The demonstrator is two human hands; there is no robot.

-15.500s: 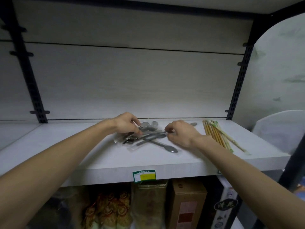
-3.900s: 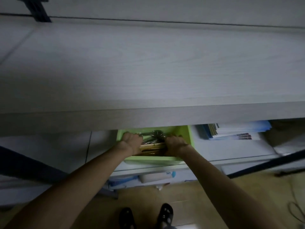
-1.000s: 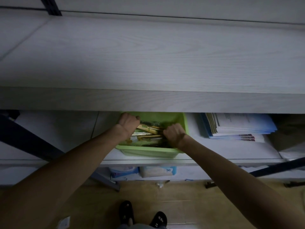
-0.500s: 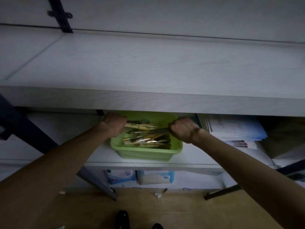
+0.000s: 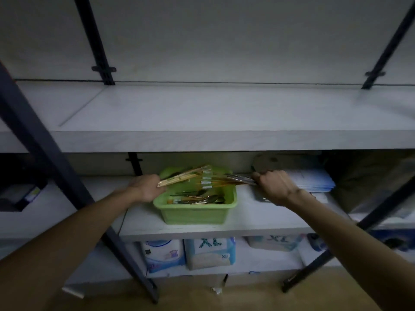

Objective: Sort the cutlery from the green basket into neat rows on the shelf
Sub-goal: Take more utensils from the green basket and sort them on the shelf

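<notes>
A green basket stands on a low shelf, with several spoons and chopsticks lying in its bottom. My left hand grips one end of a bundle of wrapped wooden chopsticks, lifted above the basket's left rim. My right hand is curled round the other end of a bundle of metal cutlery to the right of the basket. Both bundles cross over the basket.
A wide pale shelf runs above the basket, bare in view. Black uprights slant down on the left and right. A stack of papers lies right of the basket. Packages marked XL sit below. The floor is tan.
Both hands have risen out of the basket, each with a bundle, and have drawn apart. The view has tilted up, showing more of the pale shelf above.
</notes>
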